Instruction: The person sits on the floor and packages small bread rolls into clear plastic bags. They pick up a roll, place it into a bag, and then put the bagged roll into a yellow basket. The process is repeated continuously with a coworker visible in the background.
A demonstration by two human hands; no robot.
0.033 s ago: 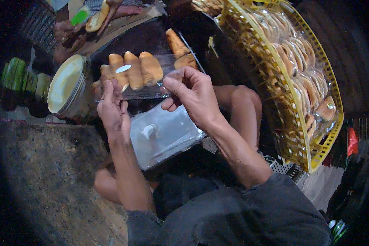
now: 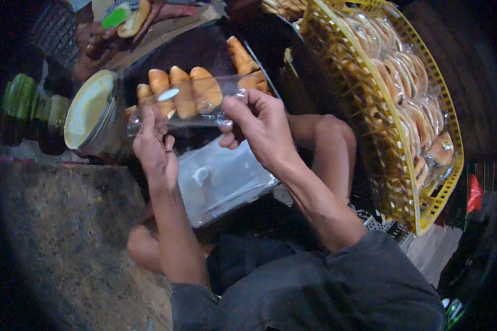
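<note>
Both forearms come up from the lower edge, the left one almost straight and the right one slanting inward from a bent elbow, so that the hands face each other in front of the body. The left hand (image 2: 156,146) stands upright with its fingertips pointing up, thumb and fingers closed on the lower left end of a clear bag (image 2: 174,122). The right hand (image 2: 262,127) is turned inward, its thumb and curled forefinger pinching the bag's right end; the other fingers fold beneath. The bag lies stretched crosswise between the two sets of fingertips, an oval white label (image 2: 168,94) showing near its middle. Through and above the plastic appear long golden buns (image 2: 207,85), beyond the fingers. Below the hands, a pile of clear bags (image 2: 226,182) rests over the lap, a white round piece (image 2: 202,175) on it. A pale bucket (image 2: 88,113) stands left of the left hand.
</note>
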